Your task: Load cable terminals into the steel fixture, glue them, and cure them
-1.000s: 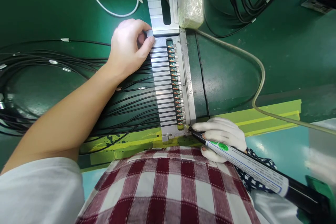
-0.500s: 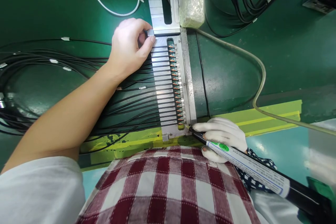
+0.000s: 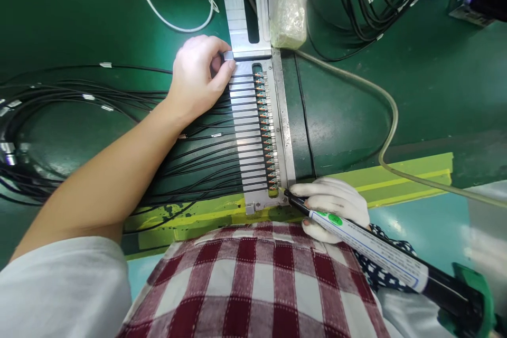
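Note:
My bare left hand (image 3: 202, 75) pinches a small metal block (image 3: 228, 56) at the upper left corner of a slotted metal fixture (image 3: 247, 153). A row of black cables (image 3: 222, 143) crosses the fixture, their stripped ends meeting small green boards and metal connectors (image 3: 269, 141) along the slot. In a white glove, my right hand (image 3: 335, 206) grips a black pen-shaped tool (image 3: 366, 245) with a white label and green stickers. Its thin tip is by the lowest connector; whether it touches, I cannot tell.
Coiled black cables (image 3: 16, 132) lie left on the green mat, with another bundle (image 3: 352, 5) at the upper right. A second metal fixture (image 3: 236, 21) and a plastic-wrapped block (image 3: 288, 5) stand beyond. A beige hose (image 3: 390, 95) curves along the right. Yellow tape (image 3: 412, 171) marks the table edge.
The view has shifted slightly, so things at the top appear lower. Both hands keep their holds, and more of the green piece at the tool's rear shows.

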Motion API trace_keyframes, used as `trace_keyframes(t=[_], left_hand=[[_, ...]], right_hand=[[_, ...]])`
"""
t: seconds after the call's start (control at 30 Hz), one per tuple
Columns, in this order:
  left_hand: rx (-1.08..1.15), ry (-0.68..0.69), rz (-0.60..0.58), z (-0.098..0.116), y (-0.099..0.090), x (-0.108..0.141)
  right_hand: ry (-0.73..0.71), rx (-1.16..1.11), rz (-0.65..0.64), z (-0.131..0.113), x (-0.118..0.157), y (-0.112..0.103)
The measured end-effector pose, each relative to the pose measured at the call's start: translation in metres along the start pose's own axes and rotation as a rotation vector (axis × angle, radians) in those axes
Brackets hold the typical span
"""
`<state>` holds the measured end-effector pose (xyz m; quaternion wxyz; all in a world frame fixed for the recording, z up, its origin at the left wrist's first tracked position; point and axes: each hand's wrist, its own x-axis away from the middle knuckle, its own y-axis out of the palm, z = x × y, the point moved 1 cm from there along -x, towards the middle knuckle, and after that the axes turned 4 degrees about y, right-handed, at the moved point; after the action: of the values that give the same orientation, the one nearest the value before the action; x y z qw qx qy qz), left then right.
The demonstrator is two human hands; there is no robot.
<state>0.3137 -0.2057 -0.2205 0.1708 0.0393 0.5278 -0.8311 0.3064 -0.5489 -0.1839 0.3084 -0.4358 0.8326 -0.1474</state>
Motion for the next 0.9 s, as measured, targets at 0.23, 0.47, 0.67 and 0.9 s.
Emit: trace_keyframes(t=[0.23, 0.47, 0.67, 0.9], left_hand=[[0.025, 0.067, 0.063, 0.005, 0.003, 0.001], [-0.155, 0.002, -0.105, 0.041, -0.025, -0.014], [-0.105, -0.103, -0.002, 0.097, -0.009, -0.084], [0.327, -0.339, 0.107, 0.105, 0.011, -0.127]], right_hand=[[0.272, -0.443, 0.355, 0.003, 0.002, -0.002], [0.156, -0.857, 0.546, 0.045, -0.041, -0.038], [0.135, -1.052, 0.587, 0.065, -0.066, -0.052], [0.262, -1.125, 0.69, 0.064, -0.064, -0.05]])
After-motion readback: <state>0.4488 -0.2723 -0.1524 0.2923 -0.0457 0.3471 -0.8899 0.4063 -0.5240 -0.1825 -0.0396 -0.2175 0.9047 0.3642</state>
